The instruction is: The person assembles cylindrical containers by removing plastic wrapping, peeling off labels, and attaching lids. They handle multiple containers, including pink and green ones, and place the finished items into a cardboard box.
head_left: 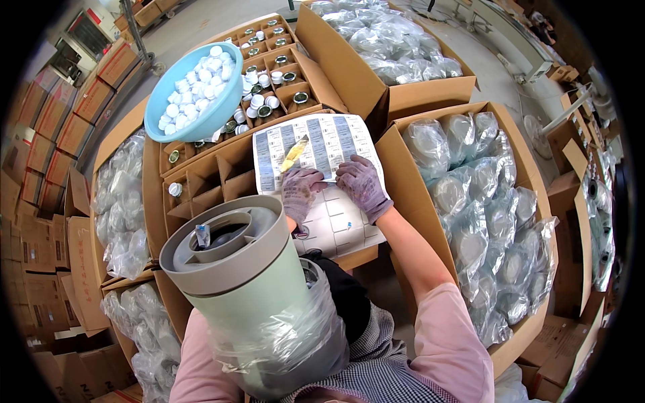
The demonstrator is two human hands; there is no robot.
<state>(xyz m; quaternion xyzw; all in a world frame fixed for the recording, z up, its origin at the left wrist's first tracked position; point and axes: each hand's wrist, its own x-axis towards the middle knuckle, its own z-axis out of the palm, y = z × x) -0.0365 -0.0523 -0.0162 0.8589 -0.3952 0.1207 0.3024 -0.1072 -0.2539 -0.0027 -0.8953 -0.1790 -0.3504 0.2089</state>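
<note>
A sheet of printed labels [332, 144] with grey-blue and white bands lies before me on a box, over a paler sheet of white backing [339, 225] marked with thin lines. Both my hands wear greyish-purple gloves. My left hand [302, 193] is closed at the sheet's near edge, with bent fingers. To its right, my right hand [363, 186] pinches the same edge, its fingertips partly hidden. A yellow cutter knife [295, 154] rests on the labels just beyond my left hand. Close in front of my body is a pale green cylinder [259, 302] with a grey ring top, partly wrapped in clear plastic.
A light blue basin [153, 111] of white caps [195, 94] sits on a divided carton [201, 176] holding capped bottles. Open cartons of plastic-wrapped items stand right [531, 168], far right [403, 87] and left [121, 201]. Stacked brown boxes [57, 124] line the left side.
</note>
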